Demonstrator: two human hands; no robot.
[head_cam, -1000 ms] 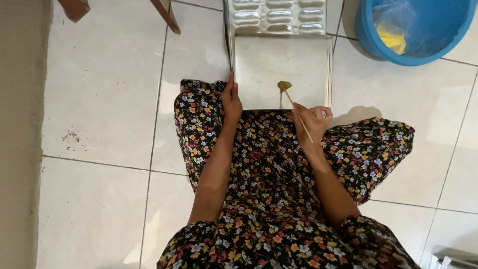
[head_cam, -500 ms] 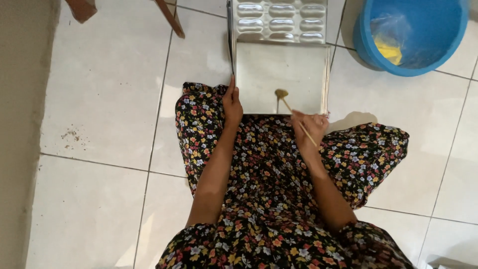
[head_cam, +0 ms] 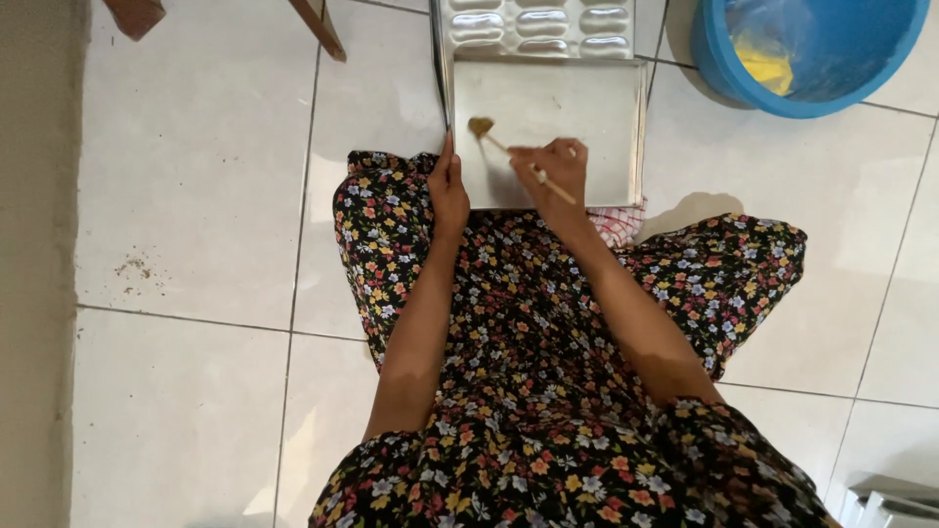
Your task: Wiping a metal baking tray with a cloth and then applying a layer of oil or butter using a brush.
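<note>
While the left hand (head_cam: 449,192) steadies the flat metal tray (head_cam: 606,117) by its near-left edge, grip pressed against the rim, the right hand (head_cam: 554,168) pinches a thin-handled brush (head_cam: 481,127), bristles on the tray's left part; floor-set, at the knees.

- I see no label, sign or screen anywhere around me.
- The one thing close to packaging is the clear plastic bag (head_cam: 831,44) lining the blue bucket (head_cam: 719,68) at the upper right, well apart from my fingers; it looks thin and crumpled.
- Inside it, on the left, lies something yellow (head_cam: 766,66); I cannot tell whether that is a wrapper.
</note>
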